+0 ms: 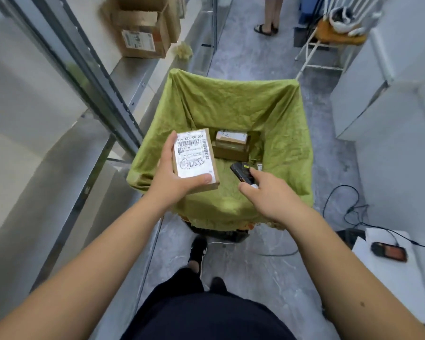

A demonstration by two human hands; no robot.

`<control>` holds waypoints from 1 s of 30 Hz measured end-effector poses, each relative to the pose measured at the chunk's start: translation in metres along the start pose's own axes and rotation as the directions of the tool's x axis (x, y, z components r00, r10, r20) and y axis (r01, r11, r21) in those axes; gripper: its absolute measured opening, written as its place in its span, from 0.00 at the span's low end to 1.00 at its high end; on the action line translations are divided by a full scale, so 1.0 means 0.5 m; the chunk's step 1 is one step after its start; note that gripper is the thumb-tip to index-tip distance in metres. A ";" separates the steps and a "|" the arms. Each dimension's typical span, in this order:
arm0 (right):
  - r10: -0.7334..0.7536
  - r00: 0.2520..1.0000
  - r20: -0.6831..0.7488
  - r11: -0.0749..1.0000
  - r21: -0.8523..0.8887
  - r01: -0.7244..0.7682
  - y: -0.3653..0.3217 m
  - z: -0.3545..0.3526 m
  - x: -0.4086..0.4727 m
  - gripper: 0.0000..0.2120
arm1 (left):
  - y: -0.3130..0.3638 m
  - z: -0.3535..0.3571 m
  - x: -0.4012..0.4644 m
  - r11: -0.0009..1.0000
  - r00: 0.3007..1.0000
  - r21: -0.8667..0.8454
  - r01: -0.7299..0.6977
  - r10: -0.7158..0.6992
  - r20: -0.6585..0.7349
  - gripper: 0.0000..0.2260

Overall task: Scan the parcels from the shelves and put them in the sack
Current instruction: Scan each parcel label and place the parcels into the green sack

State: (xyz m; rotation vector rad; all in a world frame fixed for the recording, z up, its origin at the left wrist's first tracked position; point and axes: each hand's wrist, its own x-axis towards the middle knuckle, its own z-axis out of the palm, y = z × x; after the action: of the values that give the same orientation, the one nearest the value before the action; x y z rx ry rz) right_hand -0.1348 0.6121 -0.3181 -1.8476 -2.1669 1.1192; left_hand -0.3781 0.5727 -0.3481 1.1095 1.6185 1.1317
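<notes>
My left hand (176,179) grips a small cardboard parcel (194,159) with a white barcode label facing up, held over the near left part of the open green sack (233,104). My right hand (268,190) holds a black handheld scanner (242,171) just right of the parcel, its head pointing up and left over the sack. At the bottom of the sack lie two cardboard parcels (232,144), stacked near the far side.
Metal shelving (103,77) runs along the left, with an open cardboard box (142,28) on a far shelf. White cabinets (390,99) line the right. A person's legs (270,13) stand at the far end. Cables (349,212) and a black-orange device (389,251) lie at the right.
</notes>
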 end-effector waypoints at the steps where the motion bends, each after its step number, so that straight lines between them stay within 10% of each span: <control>1: 0.019 1.000 -0.003 1.000 -0.002 -0.019 0.003 -0.004 0.013 0.23 | -0.004 0.007 0.025 1.000 1.000 -0.001 0.013 -0.013 0.022 0.60; 16: 0.401 0.912 0.085 0.913 0.040 -0.406 -0.019 0.030 0.277 0.15 | -0.269 0.097 0.379 0.883 0.848 0.145 0.446 -0.469 0.247 0.63; 30: 0.400 0.844 0.357 0.903 0.005 -0.430 0.013 0.123 0.481 0.15 | -0.453 0.121 0.430 0.758 0.748 0.244 0.604 -0.645 0.153 0.56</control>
State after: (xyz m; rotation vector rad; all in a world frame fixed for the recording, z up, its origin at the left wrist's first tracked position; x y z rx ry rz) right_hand -0.2247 0.7962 -0.4587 -2.2993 -1.8653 1.7140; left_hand -0.4167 0.7467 -0.6116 0.6670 1.7356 0.3964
